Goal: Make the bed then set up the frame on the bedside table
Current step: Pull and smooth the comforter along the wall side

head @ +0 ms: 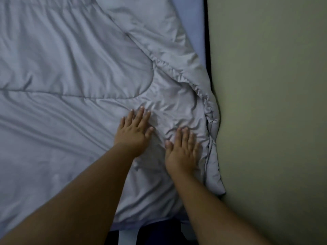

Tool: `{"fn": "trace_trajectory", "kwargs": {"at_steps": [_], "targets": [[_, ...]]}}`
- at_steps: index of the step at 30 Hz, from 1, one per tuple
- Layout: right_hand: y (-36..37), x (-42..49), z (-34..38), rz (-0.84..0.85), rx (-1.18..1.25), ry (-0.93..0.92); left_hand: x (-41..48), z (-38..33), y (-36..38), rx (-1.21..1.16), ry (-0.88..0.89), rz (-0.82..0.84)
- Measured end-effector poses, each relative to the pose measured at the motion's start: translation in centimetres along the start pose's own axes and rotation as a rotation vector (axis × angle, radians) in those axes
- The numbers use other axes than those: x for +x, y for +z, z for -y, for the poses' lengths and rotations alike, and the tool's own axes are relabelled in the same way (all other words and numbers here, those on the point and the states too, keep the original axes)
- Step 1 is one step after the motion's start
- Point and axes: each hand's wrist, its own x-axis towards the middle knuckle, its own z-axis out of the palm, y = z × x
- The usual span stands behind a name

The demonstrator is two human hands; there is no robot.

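A grey quilted comforter (70, 76) covers the bed and fills most of the view. Its right edge is folded and bunched in wrinkles along the wall. My left hand (134, 131) lies flat on the comforter, palm down with fingers spread. My right hand (182, 152) presses flat beside it, closer to the wrinkled edge. Neither hand holds anything. No frame or bedside table shows in this view.
A pale green wall (274, 103) runs down the right side, tight against the bed. A strip of blue sheet (191, 23) shows at the top right beyond the comforter. The near edge of the bed (141, 224) sits at the bottom centre.
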Motion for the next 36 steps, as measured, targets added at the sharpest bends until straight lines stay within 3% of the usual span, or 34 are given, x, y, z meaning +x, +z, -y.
{"fn": "trace_trajectory", "kwargs": {"at_steps": [5, 9, 25, 36], "targets": [[-7.1, 0.2, 4.1, 0.052, -0.020, -0.407, -1.7, -0.1, -6.4, -0.046, -0.127, 0.023], [-12.2, -0.3, 10.2, 0.050, -0.034, -0.536, -4.1, 2.9, -12.1, -0.086, -0.167, -0.017], [-18.2, -12.7, 48.2, 0.002, 0.061, -0.547, -15.9, 36.3, -33.8, 0.016, -0.260, -0.155], [-19.6, -18.2, 63.7, -0.051, 0.015, -0.773, -21.1, 49.6, -40.8, 0.090, -0.377, -0.184]]}}
